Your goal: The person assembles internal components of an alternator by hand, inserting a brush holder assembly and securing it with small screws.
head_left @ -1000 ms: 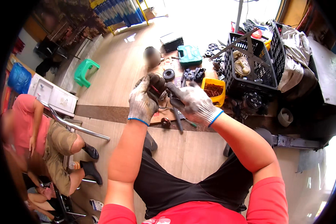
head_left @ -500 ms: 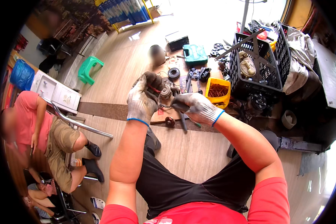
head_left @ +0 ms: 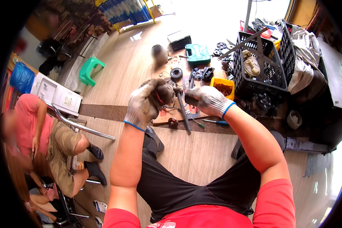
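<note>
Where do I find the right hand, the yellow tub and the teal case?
Right hand (head_left: 209, 99): head view, its gloved back.
Yellow tub (head_left: 222, 80): head view, its far rim.
Teal case (head_left: 198, 54): head view, its upper face.

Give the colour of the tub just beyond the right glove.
Yellow: the tub shows best in the head view.

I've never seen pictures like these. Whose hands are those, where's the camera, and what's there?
No robot here: these are a person's own gloved hands. Every picture comes from one wide camera worn on the head, looking down, so straight edges bend near the rim. The left hand seems closed around a dark part, partly hidden. The right hand is curled; whether it grips anything, I can't tell. Beyond lie a long dark rod-like tool, a black ring, a teal case and a yellow container of rusty-brown pieces.
</note>
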{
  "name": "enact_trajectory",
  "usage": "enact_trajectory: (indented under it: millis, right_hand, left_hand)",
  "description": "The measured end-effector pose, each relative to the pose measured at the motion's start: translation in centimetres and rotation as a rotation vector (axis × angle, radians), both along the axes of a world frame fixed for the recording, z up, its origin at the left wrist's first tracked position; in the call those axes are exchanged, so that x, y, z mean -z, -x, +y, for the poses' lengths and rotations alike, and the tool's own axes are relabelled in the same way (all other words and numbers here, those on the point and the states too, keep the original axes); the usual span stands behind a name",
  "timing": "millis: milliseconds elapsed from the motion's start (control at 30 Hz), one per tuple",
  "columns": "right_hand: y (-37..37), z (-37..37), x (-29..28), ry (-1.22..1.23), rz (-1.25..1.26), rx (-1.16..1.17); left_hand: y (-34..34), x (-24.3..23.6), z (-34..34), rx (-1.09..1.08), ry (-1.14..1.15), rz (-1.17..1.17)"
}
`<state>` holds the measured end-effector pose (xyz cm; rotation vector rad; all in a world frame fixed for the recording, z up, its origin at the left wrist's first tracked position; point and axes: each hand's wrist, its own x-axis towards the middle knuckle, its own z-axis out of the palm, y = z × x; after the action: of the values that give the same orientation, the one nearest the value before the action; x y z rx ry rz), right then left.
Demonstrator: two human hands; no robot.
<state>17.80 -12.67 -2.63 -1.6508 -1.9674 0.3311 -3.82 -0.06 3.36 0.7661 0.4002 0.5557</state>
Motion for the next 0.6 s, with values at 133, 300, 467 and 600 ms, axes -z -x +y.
enact_trajectory:
  millis: [133,300,467,600]
  right_hand:
    - [-1.3,0.0,-0.1,-0.178,-0.126,0.07]
    - [-0.4,-0.5,-3.4,-0.077,-0.24,0.089]
    - [0.3,-0.9,-4.8,-0.159,-0.336,0.144]
    - [0.7,-1.2,-5.8,-0.068,-0.325,0.188]
  left_hand:
    - [0.0,-0.8,-1.1,0.163,-0.139,0.253]
    - [-0.4,-1.0,-1.5,0.345,-0.286,0.516]
    - [-1.8,-0.4,-2.2,0.345,-0.61,0.613]
    - [-2.2,0.9,-2.3,0.244,-0.905,0.659]
